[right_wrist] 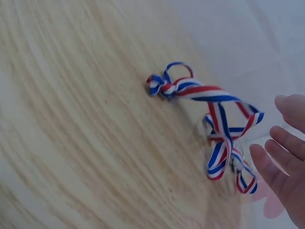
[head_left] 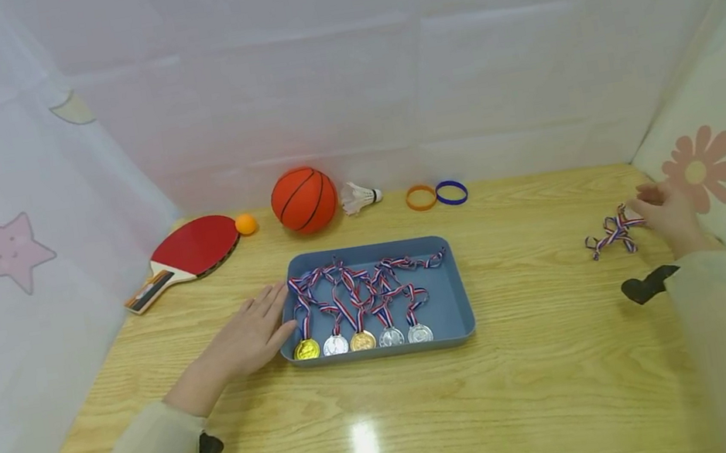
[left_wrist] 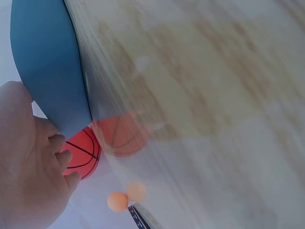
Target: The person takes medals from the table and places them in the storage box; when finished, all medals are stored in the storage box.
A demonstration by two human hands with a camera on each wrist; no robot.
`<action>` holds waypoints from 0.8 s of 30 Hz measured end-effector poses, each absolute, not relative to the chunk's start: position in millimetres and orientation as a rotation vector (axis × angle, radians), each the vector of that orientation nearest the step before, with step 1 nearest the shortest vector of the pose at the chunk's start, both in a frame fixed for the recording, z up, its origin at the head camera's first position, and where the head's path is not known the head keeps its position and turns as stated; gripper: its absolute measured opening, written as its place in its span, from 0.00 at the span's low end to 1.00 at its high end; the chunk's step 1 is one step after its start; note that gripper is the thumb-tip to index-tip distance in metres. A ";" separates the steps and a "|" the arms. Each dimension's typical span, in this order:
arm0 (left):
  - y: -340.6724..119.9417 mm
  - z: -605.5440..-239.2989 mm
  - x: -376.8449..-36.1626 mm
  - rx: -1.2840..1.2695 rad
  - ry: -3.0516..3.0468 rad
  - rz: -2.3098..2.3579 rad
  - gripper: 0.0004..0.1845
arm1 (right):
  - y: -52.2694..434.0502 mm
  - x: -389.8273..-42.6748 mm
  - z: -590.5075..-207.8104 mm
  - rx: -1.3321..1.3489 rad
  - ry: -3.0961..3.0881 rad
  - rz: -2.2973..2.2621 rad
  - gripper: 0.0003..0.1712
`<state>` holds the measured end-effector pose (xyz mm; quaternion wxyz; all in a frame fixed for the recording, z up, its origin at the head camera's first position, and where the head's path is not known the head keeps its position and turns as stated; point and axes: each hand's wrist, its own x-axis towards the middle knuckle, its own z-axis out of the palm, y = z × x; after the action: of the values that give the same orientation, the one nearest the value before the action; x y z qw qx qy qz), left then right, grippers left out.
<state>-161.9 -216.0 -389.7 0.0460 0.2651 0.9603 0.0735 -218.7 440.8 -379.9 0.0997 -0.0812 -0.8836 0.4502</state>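
A blue-grey tray [head_left: 443, 289] holds several medals in a row along its near side, among them a gold medal [head_left: 306, 349] at the left end. Tangled red, white and blue ribbons lie behind the discs. My left hand [head_left: 255, 332] rests against the tray's left side with fingers straight; in the left wrist view the fingertips are at the tray wall [left_wrist: 52, 62]. Far to the right, a bunched striped ribbon [right_wrist: 221, 124] sits on the table. Beside it is my right hand [head_left: 667, 216], its fingers [right_wrist: 267, 167] loosely bent and apart from the ribbon. Any disc on this ribbon is hidden.
Along the back stand a red paddle [head_left: 197, 246], an orange ball [head_left: 246, 223], a small basketball [head_left: 305, 200], a shuttlecock [head_left: 360, 197], an orange wristband [head_left: 421, 198] and a blue wristband [head_left: 452, 193]. Cloth walls [head_left: 317, 108] bound the table at the back and sides.
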 end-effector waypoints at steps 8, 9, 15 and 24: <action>-215.5 -387.7 -160.3 0.798 2.932 0.239 0.36 | 450.4 -215.7 -394.1 -0.148 -2.859 1.171 0.37; -215.6 -387.4 -160.1 0.798 2.933 0.243 0.36 | 451.3 -215.9 -395.0 -0.157 -2.882 1.131 0.37; -215.6 -386.7 -159.9 0.798 2.929 0.243 0.36 | 461.0 -218.4 -399.6 -0.185 -2.990 0.997 0.36; -215.3 -387.2 -160.8 0.784 2.916 0.230 0.36 | 463.8 -221.5 -405.4 0.022 -3.113 0.715 0.28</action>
<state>-160.8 -215.3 -387.2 0.0564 0.2585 0.9614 0.0758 -221.5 463.8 -405.4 -0.0263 0.0070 -0.9743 0.2238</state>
